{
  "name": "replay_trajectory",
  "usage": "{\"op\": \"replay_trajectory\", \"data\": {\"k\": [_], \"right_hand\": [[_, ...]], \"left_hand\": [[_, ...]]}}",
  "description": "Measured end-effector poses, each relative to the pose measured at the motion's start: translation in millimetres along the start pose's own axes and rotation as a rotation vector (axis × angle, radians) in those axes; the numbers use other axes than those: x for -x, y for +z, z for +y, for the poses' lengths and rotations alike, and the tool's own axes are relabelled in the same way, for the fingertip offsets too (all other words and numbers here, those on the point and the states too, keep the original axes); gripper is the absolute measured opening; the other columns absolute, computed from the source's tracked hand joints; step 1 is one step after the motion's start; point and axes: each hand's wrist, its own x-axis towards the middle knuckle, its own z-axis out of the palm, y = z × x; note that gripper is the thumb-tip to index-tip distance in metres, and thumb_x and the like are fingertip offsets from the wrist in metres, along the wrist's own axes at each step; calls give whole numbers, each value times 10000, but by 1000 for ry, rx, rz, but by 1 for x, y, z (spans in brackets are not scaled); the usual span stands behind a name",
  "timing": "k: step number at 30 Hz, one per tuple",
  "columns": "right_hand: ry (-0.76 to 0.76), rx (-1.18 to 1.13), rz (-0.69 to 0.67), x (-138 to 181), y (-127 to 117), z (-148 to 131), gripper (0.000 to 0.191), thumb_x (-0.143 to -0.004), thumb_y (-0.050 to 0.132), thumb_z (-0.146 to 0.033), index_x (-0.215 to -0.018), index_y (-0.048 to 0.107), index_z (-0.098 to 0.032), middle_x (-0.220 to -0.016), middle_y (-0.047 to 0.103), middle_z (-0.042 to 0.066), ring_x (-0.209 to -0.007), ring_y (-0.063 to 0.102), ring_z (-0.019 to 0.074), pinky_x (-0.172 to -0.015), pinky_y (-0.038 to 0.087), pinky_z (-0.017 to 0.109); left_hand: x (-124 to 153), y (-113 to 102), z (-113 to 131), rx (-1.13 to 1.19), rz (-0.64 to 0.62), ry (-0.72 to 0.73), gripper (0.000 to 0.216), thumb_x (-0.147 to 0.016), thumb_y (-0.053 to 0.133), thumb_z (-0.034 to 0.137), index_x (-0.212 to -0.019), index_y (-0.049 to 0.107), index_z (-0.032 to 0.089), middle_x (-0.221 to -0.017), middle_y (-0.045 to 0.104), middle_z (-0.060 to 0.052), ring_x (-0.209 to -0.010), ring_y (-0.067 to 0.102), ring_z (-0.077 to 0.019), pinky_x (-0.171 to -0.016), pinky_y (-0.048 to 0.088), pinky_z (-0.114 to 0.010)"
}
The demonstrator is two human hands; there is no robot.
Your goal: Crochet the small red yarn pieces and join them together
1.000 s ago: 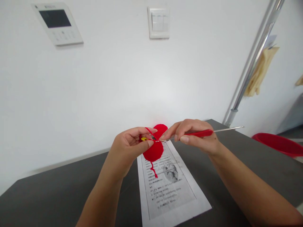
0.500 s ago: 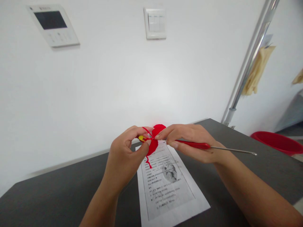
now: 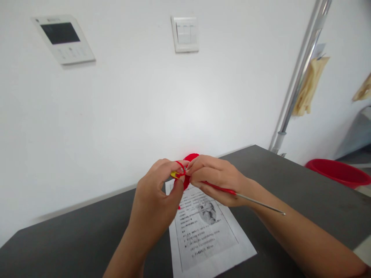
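Pinched in my left hand [image 3: 158, 187] is a small piece of red crochet work [image 3: 186, 184], with a strand of red yarn [image 3: 182, 166] looped over the index finger. A yellow stitch marker [image 3: 174, 175] sits at the edge of the work by the left fingertips. My right hand [image 3: 218, 179] is closed around a crochet hook [image 3: 220, 188] with a red grip and metal ends. The hook's working tip is hidden by the fingers at the yarn. Behind the hands, a red ball of yarn [image 3: 191, 156] is partly covered.
A printed sheet [image 3: 211, 239] lies on the dark table [image 3: 72, 239] under my hands. The white wall rises right behind the table's far edge. To the right are a metal pole [image 3: 298, 81], hanging yellowish gloves [image 3: 310, 87] and a red basin [image 3: 337, 172].
My right hand has moved left, closer to my left fingertips, and the hook's rear end now tilts more steeply downward. The hook's tip has gone out of sight. The camera view shifted slightly.
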Motion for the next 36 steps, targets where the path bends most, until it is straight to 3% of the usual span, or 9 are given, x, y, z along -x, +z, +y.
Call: {"op": "replay_trajectory", "data": {"k": [6,12,17,20,22,26,30,32,36], "right_hand": [[-95,115,220,7,14,10,159,-902,635,-92,-1050,663,-144,-1023,695,129,-960,696,209,-800,606,324],[9,62,207,5,12,8,218,-921,665,-167,-1135,644,-202,-1023,736,77,-967,719,176,-848,619,292],[-140,145,215,4,11,9,214,-957,610,-147,-1170,611,-135,-1018,730,112,-1030,690,163,-889,607,264],[-117,155,268,6,14,11,233,-961,607,-163,-1193,588,-147,-1026,721,106,-1049,682,159,-899,606,264],[-90,160,322,7,20,13,214,-969,598,-188,-1182,583,-183,-1039,709,92,-1031,685,157,-883,611,279],[-103,260,388,8,33,15,156,-974,567,-171,-1120,599,-215,-1058,679,85,-1029,666,184,-851,609,343],[-59,241,347,6,33,8,166,-926,590,-94,-1081,615,-149,-1015,690,127,-1013,659,221,-856,590,384],[29,147,324,4,27,1,159,-918,601,-83,-1059,634,-150,-1001,712,121,-989,676,213,-860,584,368],[351,-61,254,0,10,-11,118,-948,602,-147,-1005,702,-175,-961,749,73,-890,712,175,-791,579,301]], "left_hand": [[4,-1,-4,127,81,-170,193,-851,689,241,-1041,729,240,-1024,744,-13,-950,667,-185,-888,500,-297],[4,2,-9,261,97,-270,312,-801,769,288,-1106,732,239,-1010,761,-5,-980,673,-179,-899,511,-278],[-5,10,-12,700,103,-380,323,-678,856,214,-989,774,213,-768,746,19,-717,670,-110,-698,544,-201],[-10,19,-12,1018,46,-522,342,-589,892,212,-910,783,173,-667,723,5,-619,655,-102,-616,538,-189],[-10,25,-11,1108,59,-571,339,-560,901,232,-866,779,153,-663,724,-13,-619,666,-115,-611,545,-202],[-7,29,-17,868,156,-449,349,-653,858,242,-983,768,174,-731,744,-11,-671,679,-130,-654,548,-221],[-6,21,-31,391,197,-214,292,-764,776,247,-1051,756,195,-943,760,-39,-906,692,-198,-879,531,-312],[-7,16,-39,251,162,-143,261,-809,730,251,-1065,751,204,-1032,750,-53,-977,677,-217,-946,497,-349],[-11,10,-50,184,130,-111,257,-819,718,248,-1072,745,208,-1018,750,-48,-955,672,-212,-907,494,-338]]}}
